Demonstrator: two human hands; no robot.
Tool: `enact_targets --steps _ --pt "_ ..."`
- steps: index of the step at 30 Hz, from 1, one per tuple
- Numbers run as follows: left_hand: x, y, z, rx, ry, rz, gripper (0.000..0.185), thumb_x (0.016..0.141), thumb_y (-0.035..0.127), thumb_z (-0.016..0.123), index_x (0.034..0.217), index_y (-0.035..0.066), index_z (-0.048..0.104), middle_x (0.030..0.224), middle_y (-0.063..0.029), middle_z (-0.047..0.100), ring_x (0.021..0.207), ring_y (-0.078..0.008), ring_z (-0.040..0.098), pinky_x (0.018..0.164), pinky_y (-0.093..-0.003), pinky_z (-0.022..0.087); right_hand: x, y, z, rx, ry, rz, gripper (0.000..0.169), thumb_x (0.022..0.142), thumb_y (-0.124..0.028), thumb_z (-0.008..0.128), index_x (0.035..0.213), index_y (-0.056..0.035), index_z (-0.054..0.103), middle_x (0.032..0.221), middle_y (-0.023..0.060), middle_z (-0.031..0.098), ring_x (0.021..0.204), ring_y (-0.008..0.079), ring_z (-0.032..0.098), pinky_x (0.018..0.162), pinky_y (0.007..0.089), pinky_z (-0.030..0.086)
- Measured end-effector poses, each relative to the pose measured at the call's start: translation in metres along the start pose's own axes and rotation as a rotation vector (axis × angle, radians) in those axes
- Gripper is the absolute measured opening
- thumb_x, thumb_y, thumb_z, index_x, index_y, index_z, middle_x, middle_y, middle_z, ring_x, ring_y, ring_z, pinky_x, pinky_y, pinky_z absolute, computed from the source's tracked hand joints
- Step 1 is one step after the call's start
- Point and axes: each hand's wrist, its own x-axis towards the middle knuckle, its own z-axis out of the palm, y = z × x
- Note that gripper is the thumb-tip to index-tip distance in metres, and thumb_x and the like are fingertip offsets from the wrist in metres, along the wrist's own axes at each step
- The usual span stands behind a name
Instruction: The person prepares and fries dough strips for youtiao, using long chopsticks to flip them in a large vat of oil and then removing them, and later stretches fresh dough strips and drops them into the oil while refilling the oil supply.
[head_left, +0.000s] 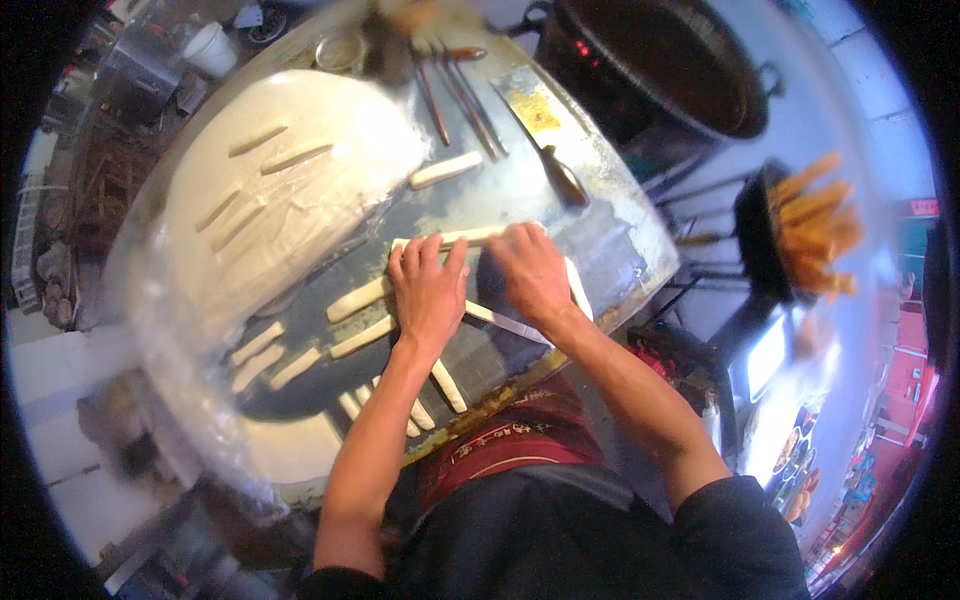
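Observation:
A long pale dough strip (474, 236) lies crosswise on the dark metal worktop. My left hand (427, 292) has its fingers curled over the strip's left end, with the thumb on the near side. At the other end, my right hand (531, 274) is blurred, its fingers over the strip. More dough strips lie around my left hand: a thick one (358, 300) and a thinner one (363, 337) to its left. A narrow strip (506, 322) slants between my wrists. Another strip (579, 289) shows beyond my right wrist. Several short pieces (259, 349) lie farther left.
A large dough slab (300, 150) under plastic film covers the worktop's far left. Metal rods (469, 105) and a dark-handled knife (562, 176) lie at the back. A big dark pot (660, 60) stands beyond, and a rack (765, 232) holds fried dough sticks (814, 225).

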Motion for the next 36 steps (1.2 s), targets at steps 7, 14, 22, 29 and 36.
enact_targets --steps 7,14,22,29,36 --pt "0.0 -0.002 -0.005 -0.03 -0.034 -0.007 0.038 0.09 0.019 0.068 0.127 0.015 0.061 0.123 -0.0125 0.053 0.123 -0.0331 0.045 0.111 -0.0554 0.028 -0.008 0.027 -0.004 0.097 0.075 0.007 0.026 0.078 -0.002 0.06 0.103 -0.0066 0.064 0.108 0.0121 0.06 0.101 0.0299 0.059 0.079 0.0394 0.053" --pt "0.006 -0.035 -0.004 -0.23 0.265 -0.37 0.028 0.088 0.006 0.066 0.115 0.002 0.062 0.113 -0.0179 0.057 0.11 -0.0365 0.05 0.096 -0.0469 0.041 -0.012 0.08 -0.012 0.315 0.052 0.457 0.022 0.087 -0.026 0.07 0.092 -0.0044 0.069 0.08 0.0168 0.068 0.078 0.0363 0.066 0.073 0.0448 0.053" --pt "0.011 -0.07 0.007 -0.182 0.17 -0.499 0.011 0.086 0.015 0.07 0.085 0.005 0.067 0.09 -0.0129 0.062 0.094 -0.0346 0.055 0.084 -0.0448 0.044 0.01 0.087 -0.002 0.348 -0.252 0.662 0.032 0.082 -0.035 0.077 0.087 -0.0039 0.074 0.085 0.0217 0.07 0.081 0.0367 0.069 0.073 0.0455 0.053" --pt "0.016 -0.084 0.025 -0.355 0.086 -0.594 0.01 0.086 0.014 0.07 0.086 0.005 0.066 0.087 -0.0134 0.065 0.09 -0.0363 0.057 0.082 -0.0475 0.044 0.019 0.083 -0.005 0.501 -0.302 0.649 0.029 0.081 -0.03 0.077 0.086 -0.0019 0.071 0.083 0.0192 0.07 0.078 0.032 0.069 0.071 0.0426 0.052" --pt "0.021 -0.041 0.012 -0.473 0.206 -0.587 0.017 0.091 0.013 0.066 0.104 0.004 0.061 0.083 -0.0122 0.065 0.079 -0.0278 0.06 0.072 -0.0417 0.047 0.008 0.049 -0.002 0.535 0.03 0.481 0.023 0.084 -0.022 0.074 0.088 -0.0024 0.063 0.079 0.0143 0.066 0.071 0.0255 0.064 0.067 0.0379 0.051"
